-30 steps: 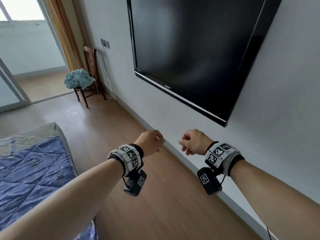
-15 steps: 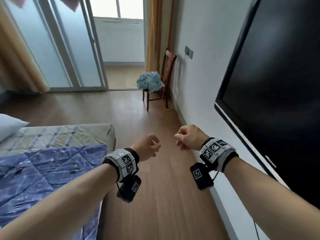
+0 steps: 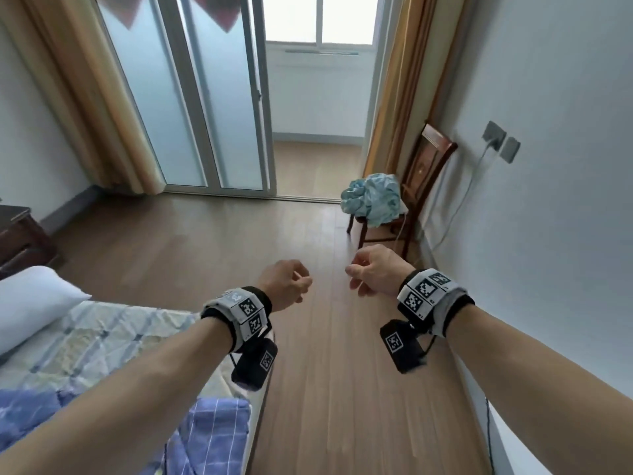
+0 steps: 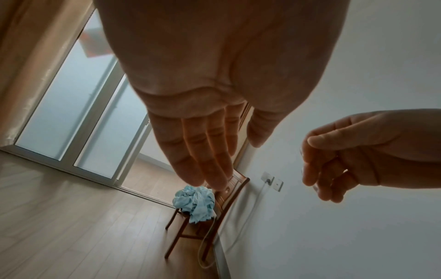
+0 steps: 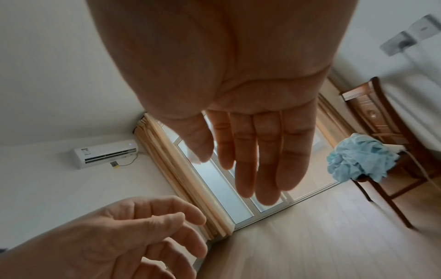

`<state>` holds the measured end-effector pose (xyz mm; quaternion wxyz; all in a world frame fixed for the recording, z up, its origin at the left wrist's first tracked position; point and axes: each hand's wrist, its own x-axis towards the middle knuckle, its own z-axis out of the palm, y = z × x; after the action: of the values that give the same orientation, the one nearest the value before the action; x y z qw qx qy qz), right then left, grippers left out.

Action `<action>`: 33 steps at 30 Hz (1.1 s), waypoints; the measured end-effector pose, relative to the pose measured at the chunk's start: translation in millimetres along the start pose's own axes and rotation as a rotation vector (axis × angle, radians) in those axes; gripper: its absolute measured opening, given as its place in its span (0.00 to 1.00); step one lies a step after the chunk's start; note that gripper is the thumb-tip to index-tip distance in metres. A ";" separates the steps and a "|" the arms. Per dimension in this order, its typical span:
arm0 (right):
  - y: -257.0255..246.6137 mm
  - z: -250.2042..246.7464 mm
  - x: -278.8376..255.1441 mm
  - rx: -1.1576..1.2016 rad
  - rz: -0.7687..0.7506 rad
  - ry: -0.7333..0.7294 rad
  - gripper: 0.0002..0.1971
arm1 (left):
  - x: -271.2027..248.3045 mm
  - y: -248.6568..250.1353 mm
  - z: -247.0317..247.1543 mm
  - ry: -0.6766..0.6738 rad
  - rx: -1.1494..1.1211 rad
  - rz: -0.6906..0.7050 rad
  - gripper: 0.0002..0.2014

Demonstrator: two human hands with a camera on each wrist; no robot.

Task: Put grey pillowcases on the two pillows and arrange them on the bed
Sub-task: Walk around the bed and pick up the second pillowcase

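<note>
Wood floor [image 3: 212, 255], bed [image 3: 113, 341] left, chair [image 3: 418, 186] right.

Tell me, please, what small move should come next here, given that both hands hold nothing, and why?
Probably a step toward the wooden chair by the wall, reaching for the bundle of pale blue-grey cloth on its seat, which may be the pillowcases. The left hand and right hand are both free, and the white pillow on the bed looks bare.
</note>
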<state>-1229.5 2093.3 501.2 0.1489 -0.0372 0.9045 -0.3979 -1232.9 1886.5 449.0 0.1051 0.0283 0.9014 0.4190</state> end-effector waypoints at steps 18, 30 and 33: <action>-240.8 80.4 615.3 -0.350 -0.438 -0.438 0.09 | 415.8 -191.8 -281.3 0.468 -0.170 -0.363 0.06; -420.9 263.5 878.4 -0.483 -0.661 -0.753 0.09 | 522.3 -392.9 -467.5 0.723 -0.288 -0.766 0.06; -478.7 337.9 919.3 -0.517 -0.759 -0.874 0.10 | 518.8 -441.8 -518.3 0.817 -0.319 -0.837 0.06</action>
<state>-2029.0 1357.2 414.6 0.3392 -0.5492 0.7509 -0.1397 -1833.5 1284.3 351.5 -0.0907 -0.5080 0.7296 0.4488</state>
